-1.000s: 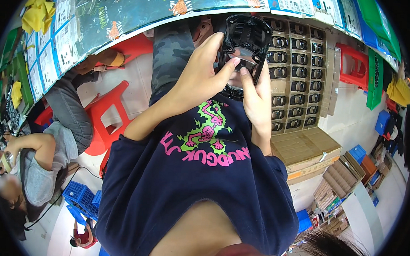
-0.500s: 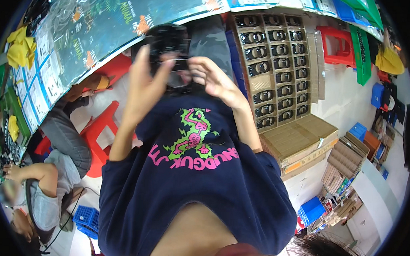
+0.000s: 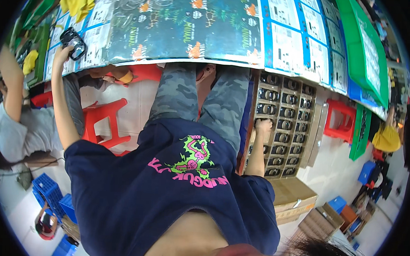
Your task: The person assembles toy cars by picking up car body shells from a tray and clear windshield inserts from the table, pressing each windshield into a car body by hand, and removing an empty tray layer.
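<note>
My left hand (image 3: 64, 53) reaches out to the far left, over the table's front edge. Its fingers are closed on the near end of a glossy black toy car (image 3: 76, 43), which is at the papered tabletop. On the right, my right hand (image 3: 263, 125) is down in the divided carton (image 3: 317, 119), in the column nearest my legs. Its fingers are curled together, and what they grip is hidden under them. Similar black toy cars (image 3: 266, 108) lie in the compartments around that hand.
A patterned sheet (image 3: 172, 30) covers the table's middle. Green bins (image 3: 361, 52) stand at the right end, a yellow cloth (image 3: 78, 2) at the left. Red stools (image 3: 107, 121) stand at both sides. A person in grey (image 3: 24, 129) sits on my left. Closed cartons (image 3: 293, 196) lie behind the divided one.
Both hands were together before my lap around a blurred black object. Now they are wide apart: the left at the table with a toy car, the right in the carton. The view has shifted.
</note>
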A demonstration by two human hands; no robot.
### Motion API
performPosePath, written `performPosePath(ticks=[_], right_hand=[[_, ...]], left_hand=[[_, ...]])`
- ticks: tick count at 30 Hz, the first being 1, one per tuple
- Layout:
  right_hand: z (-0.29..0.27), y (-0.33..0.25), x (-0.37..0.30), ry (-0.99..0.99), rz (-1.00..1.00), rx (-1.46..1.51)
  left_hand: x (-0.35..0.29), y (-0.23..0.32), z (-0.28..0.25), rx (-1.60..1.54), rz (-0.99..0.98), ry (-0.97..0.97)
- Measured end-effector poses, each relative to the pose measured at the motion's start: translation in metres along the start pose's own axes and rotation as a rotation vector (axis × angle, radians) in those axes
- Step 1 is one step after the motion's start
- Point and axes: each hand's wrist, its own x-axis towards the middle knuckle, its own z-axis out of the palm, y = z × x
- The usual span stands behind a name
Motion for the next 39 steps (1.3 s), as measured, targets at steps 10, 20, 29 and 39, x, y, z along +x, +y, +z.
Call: performPosePath(ticks=[10, 20, 29, 39], right_hand=[[-0.056, 0.04, -0.004, 0.147, 0.082, 0.055], [-0.175, -0.07, -0.126, -0.277, -0.438, 0.666], [-0.173, -0.093, -0.19, 0.024, -0.723, 0.163], [-0.171, -0.083, -0.187, -0.087, -0.539, 0.82]], left_hand=[[-0.033, 0.071, 0.039, 0.72, 0.322, 0.635], [-0.086, 0.152, 0.126, 0.433, 0.979, 0.399], [-0.103, 0.148, 0.127, 0.335, 1.066, 0.408], [-0.158, 0.186, 0.143, 0.092, 1.111, 0.44]])
